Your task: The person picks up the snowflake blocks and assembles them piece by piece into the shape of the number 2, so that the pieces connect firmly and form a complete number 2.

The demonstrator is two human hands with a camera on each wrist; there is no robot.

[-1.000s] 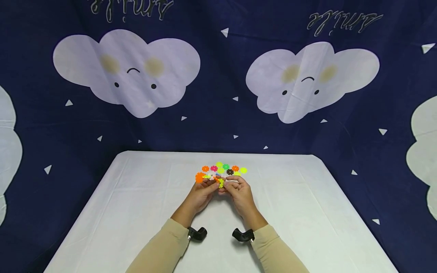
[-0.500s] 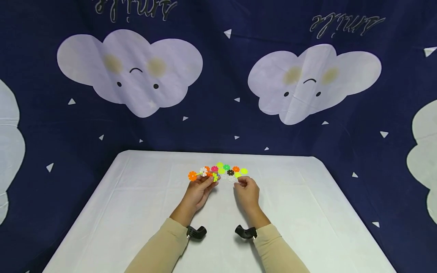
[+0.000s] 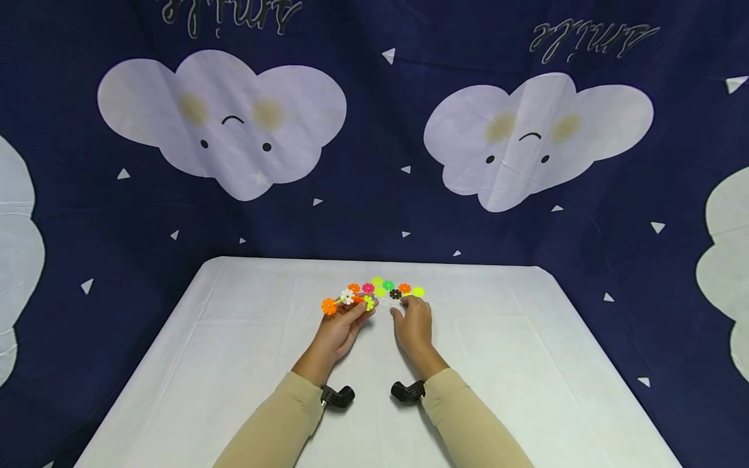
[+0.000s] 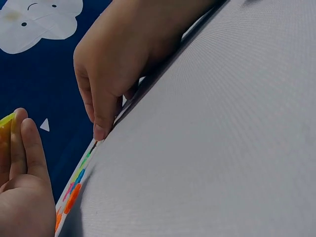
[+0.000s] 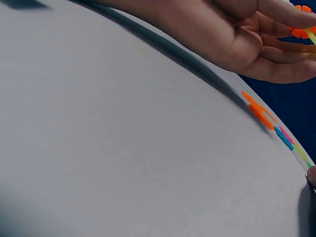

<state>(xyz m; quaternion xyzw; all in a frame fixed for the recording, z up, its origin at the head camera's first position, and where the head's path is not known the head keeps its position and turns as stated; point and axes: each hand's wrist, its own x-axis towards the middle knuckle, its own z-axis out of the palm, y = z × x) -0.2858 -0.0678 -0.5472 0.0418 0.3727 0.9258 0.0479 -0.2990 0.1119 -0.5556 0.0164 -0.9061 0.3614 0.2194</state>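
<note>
My left hand (image 3: 338, 333) pinches a joined chain of plastic snowflake discs, held a little above the table. In the head view this chain runs from an orange disc (image 3: 329, 306) past a white disc (image 3: 347, 297) to a yellow-green disc (image 3: 368, 303) at the thumb. My right hand (image 3: 417, 328) reaches down at the right side of the loose discs, thumb and forefinger apart, close to a black disc (image 3: 395, 294) and some white discs. From the left wrist, the right hand (image 4: 111, 74) points its fingertips down at the table among the discs.
Loose discs lie in a cluster near the far table edge, among them a green disc (image 3: 389, 285), a pink disc (image 3: 367, 288), an orange disc (image 3: 405, 288) and a yellow disc (image 3: 418, 292). Behind the white-covered table (image 3: 263, 364) hangs a dark blue cloth (image 3: 374, 221) with printed clouds.
My hands have parted from working together on the chain. The left hand drew it slightly left, while the right hand went right, then came forward and back left to the loose discs.
</note>
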